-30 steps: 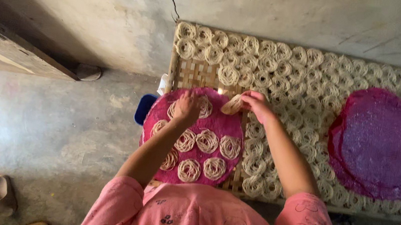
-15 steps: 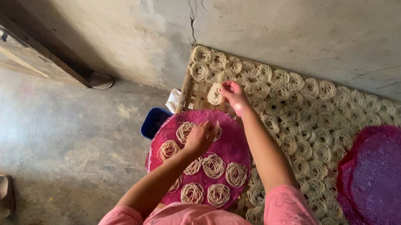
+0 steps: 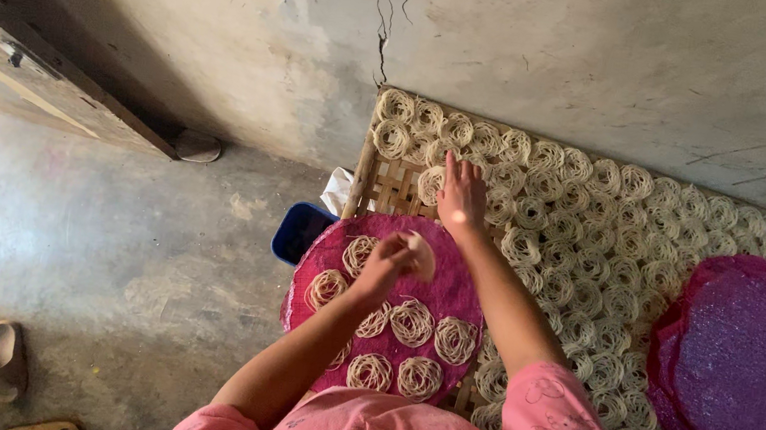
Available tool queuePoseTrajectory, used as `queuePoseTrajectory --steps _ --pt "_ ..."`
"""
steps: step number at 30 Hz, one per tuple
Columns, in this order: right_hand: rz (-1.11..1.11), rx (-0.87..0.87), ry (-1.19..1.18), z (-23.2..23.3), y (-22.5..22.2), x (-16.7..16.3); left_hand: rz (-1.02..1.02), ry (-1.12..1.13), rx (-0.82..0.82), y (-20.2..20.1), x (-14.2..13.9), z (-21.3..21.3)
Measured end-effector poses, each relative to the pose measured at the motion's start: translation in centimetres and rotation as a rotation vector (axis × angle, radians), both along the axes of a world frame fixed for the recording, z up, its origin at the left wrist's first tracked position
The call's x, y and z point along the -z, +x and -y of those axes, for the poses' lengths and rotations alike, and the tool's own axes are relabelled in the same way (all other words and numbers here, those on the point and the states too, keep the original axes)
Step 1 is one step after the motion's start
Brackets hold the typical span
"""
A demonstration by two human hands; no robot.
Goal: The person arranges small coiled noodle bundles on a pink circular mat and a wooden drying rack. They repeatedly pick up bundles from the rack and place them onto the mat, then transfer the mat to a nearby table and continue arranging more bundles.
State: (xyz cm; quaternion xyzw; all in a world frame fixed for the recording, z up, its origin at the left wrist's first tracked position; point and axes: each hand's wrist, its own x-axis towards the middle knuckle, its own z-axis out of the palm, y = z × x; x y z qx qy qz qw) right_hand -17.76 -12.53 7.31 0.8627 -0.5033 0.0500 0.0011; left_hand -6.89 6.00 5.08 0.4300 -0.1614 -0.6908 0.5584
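Leftmost, a sandal (image 3: 4, 360) lies on the floor at 8 o'clock. Then a blue tub (image 3: 299, 231), then the pink round mat (image 3: 451, 295) bearing noodle coils; the left hand (image 3: 387, 265) pinches 1 coil (image 3: 421, 254) above it. At 12 o'clock, the right hand (image 3: 460, 198) lies open-fingered on the bamboo rack (image 3: 387, 182) of coils.

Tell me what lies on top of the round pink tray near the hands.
On the round pink tray lie pale noodle coils. The left hand lifts one coil there. The forearm covers part of the tray, hiding anything beneath it.
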Motion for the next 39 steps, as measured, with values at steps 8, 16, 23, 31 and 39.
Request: queuePoseTrajectory --steps 8,16,23,31,39 --pt "1.019 0.091 1.152 -3.8 -0.3 1.5 0.861 -0.237 -0.084 3.9 -4.0 2.2" --pt "0.895 0.316 0.897 0.0 4.2 1.4 1.516 -0.22 -0.082 6.7 -0.3 -2.8" --pt "0.493 -0.037 0.318 0.9 7.0 1.2 1.753 -0.029 0.088 7.6 4.6 -4.1" --pt "0.072 -0.072 0.096 -0.7 7.3 0.4 1.781 -0.041 0.145 7.9 6.1 -2.7" --pt "0.2 -0.057 -0.163 -2.8 4.1 1.7 1.759 -0.065 0.216 6.9 4.9 -3.1"
